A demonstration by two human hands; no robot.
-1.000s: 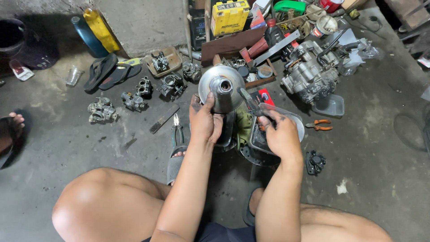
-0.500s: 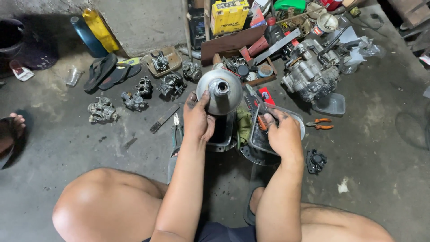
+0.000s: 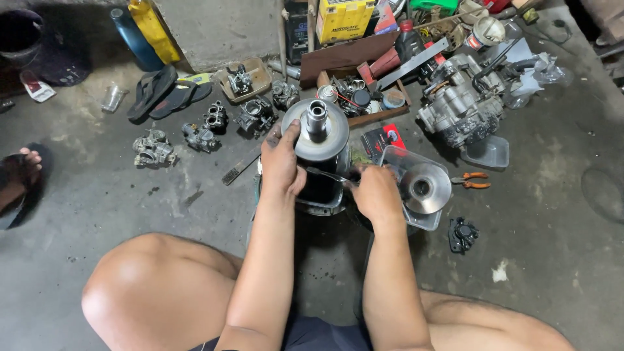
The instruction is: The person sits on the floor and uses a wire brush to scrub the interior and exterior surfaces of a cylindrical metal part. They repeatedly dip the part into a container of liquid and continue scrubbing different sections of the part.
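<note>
Seen from above, a person squats on a stained concrete floor (image 3: 97,195) among engine parts. The left hand (image 3: 281,162), its grip clamped on the rim, holds a round metal pulley (image 3: 318,133) upright over a dark part on the floor between the knees. Compared with a moment ago, the pulley has been turned: its short centre shaft now points up. The right hand (image 3: 374,192), grip closed on a thin metal tool (image 3: 328,174), has moved in beside it. A second shiny disc (image 3: 426,188) lies in a clear plastic tray (image 3: 416,221) just right.
</note>
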